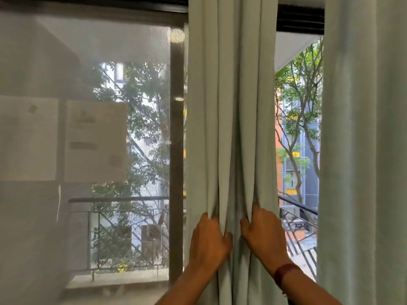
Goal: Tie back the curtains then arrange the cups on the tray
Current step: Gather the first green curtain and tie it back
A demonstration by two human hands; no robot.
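**Head view, first stage of the task: gathering the drape before tying.** The pale green curtain panel (231, 106) hangs at the centre of my view. It is drawn into vertical folds between a dark window post (176, 150) on its left and a strip of uncovered glass on its right.

My left hand (208, 241) grips the left-hand folds low on the panel. Its fingers are curled into the cloth and the thumb closes from the inner side. My right hand (262, 234), with a dark red wristband (284, 271) on the wrist, grips the right-hand folds at the same level, its fingers likewise curled round a bunch of fabric. The hands lie just beside one another, with a few folds between them.

A second panel (363, 150) of the same cloth hangs loose at the far right. A sheer curtain (44, 62) covers the left of the window, and two paper sheets (94, 139) show dimly there.

**Judgement.** The curtain stage looks early: nothing is tied, and no tie-back, cord or hook is in view. The next move probably calls for passing both bunches into one hand, so the other is free to find a tie and wrap it. The folds could spill if the grip loosens during that change. The second panel will want the same treatment. The cups and tray are out of view.
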